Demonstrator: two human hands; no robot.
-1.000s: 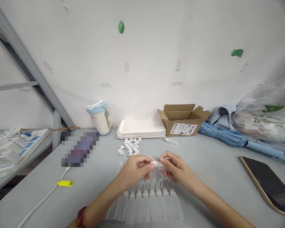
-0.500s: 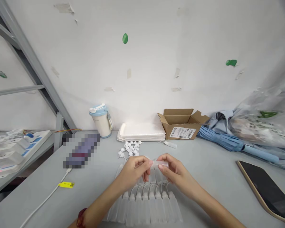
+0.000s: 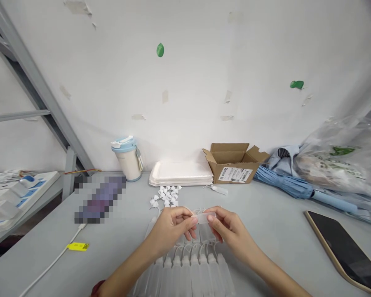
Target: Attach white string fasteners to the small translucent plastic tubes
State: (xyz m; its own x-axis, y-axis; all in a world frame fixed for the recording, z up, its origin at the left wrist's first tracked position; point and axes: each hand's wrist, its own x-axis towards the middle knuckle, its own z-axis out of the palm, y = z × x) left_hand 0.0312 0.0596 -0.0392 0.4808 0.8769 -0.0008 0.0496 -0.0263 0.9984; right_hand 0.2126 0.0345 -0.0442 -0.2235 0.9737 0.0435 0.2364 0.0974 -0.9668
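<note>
My left hand [image 3: 172, 228] and my right hand [image 3: 225, 226] meet above the grey table [image 3: 275, 218], both pinching one small clear plastic bottle [image 3: 205, 217] held sideways between them. The left fingertips are closed on its white tip end, the right fingers on its body. Below my hands lies a row of several similar translucent bottles [image 3: 185, 272] with thin tethered caps. A cluster of small white caps [image 3: 166, 195] lies on the table just beyond my hands. One more small bottle [image 3: 217, 189] lies apart near the box.
At the back stand a blue-lidded cup [image 3: 127, 159], a stack of white trays [image 3: 181, 173] and an open cardboard box [image 3: 233, 162]. A blue umbrella [image 3: 297, 186] and plastic bags [image 3: 340, 159] fill the right. A tablet [image 3: 343, 245] lies at right, a white cable with yellow tag [image 3: 76, 246] at left.
Both hands kept pinching the same small bottle with little finger movement. The view shifted slightly, so the hands and the row of bottles sit a bit lower in the picture.
</note>
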